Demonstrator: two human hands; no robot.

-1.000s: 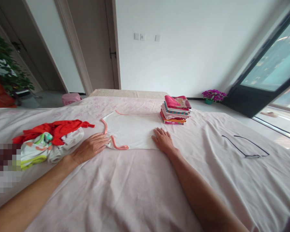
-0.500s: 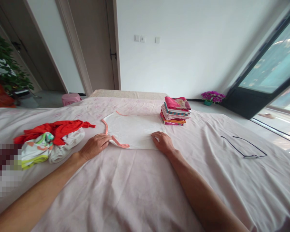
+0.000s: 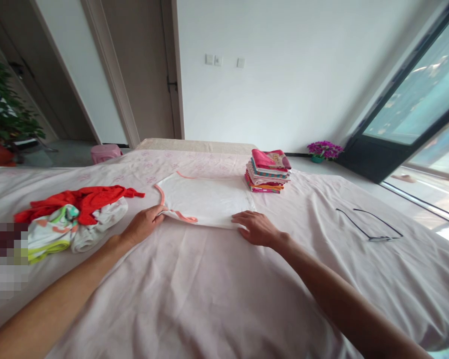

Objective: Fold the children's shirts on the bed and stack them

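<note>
Since a second ago, our right hand (image 3: 256,225) has turned from lying flat on the shirt (image 3: 209,199) and drawn back to its near edge, its fingers now pointing left. Our left hand (image 3: 144,224) has gone from resting flat to gripping, and the shirt's near edge is a little raised. Our left grip is closed, thumb against fingers, on the near left corner. Our right grip is partly open, fingertips on the near right edge and thumb just below; we cannot tell whether cloth is pinched there. The shirt lies spread out between our hands on the sheet (image 3: 209,294). Left of the shirt we see a loose heap (image 3: 84,199); just beyond its right end, a folded stack (image 3: 268,174); well to its right, the glasses (image 3: 379,239).
</note>
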